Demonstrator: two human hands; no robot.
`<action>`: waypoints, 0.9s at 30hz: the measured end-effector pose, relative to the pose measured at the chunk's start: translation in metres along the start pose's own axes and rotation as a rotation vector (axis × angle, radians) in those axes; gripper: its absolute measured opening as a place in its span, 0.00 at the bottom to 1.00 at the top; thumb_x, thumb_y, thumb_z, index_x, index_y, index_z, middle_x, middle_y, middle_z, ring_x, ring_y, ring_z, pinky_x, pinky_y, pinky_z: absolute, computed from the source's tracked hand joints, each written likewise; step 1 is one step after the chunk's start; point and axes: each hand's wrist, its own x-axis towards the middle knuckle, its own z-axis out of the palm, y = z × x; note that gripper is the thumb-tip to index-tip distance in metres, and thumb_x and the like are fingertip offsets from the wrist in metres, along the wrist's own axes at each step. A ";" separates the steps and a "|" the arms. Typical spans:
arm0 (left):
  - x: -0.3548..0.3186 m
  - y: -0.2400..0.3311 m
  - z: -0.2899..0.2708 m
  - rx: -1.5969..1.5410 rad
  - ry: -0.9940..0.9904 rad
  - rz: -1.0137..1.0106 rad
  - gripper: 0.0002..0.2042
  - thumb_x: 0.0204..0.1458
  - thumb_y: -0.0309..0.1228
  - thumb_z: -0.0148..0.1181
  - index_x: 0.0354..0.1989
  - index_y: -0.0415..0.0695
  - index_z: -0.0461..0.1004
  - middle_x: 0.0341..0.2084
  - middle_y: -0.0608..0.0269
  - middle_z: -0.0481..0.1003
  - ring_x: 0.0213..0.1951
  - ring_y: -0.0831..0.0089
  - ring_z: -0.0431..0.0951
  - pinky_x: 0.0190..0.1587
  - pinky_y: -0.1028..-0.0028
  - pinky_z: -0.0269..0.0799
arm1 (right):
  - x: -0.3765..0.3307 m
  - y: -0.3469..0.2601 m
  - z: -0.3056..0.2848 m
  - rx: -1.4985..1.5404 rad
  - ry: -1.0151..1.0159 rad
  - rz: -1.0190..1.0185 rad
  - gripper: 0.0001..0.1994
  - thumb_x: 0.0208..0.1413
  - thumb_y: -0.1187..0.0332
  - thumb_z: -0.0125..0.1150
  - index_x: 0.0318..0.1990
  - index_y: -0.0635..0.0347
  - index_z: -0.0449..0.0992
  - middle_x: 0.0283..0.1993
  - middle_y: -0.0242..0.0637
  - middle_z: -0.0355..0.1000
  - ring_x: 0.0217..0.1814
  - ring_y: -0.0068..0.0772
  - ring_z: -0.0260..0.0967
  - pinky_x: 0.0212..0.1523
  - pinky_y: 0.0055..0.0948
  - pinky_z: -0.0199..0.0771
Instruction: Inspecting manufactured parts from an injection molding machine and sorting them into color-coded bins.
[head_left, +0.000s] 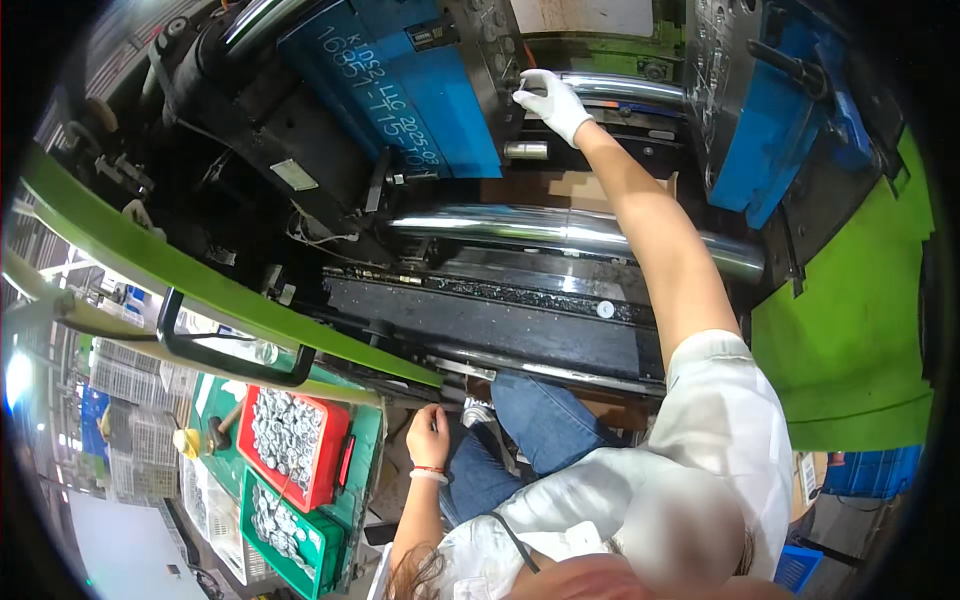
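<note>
My right hand (553,103), in a white glove, reaches into the machine between the two halves of a mould. Its fingers are pinched together at the steel face of the left, blue-sided mould half (400,90). Whatever they hold there is too small to make out. Bare and with a red band at the wrist, my left hand (428,437) is held low beside my knee, near the machine's front edge. Its fingers are curled in, and nothing shows in them.
Polished steel bars (480,222) cross the machine. The other mould half (745,120) stands right of my arm. A green sliding door (200,270) with a black handle is at the left. Beyond it, a red bin (325,465) and a green bin (320,560) hold many small grey parts.
</note>
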 end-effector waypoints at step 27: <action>0.015 -0.004 0.008 0.022 -0.016 -0.017 0.03 0.50 0.26 0.57 0.32 0.42 0.73 0.28 0.55 0.76 0.30 0.56 0.77 0.34 0.67 0.72 | 0.027 0.040 0.007 0.074 -0.134 0.012 0.22 0.46 0.71 0.66 0.51 0.64 0.71 0.47 0.39 0.74 0.50 0.32 0.71 0.53 0.28 0.69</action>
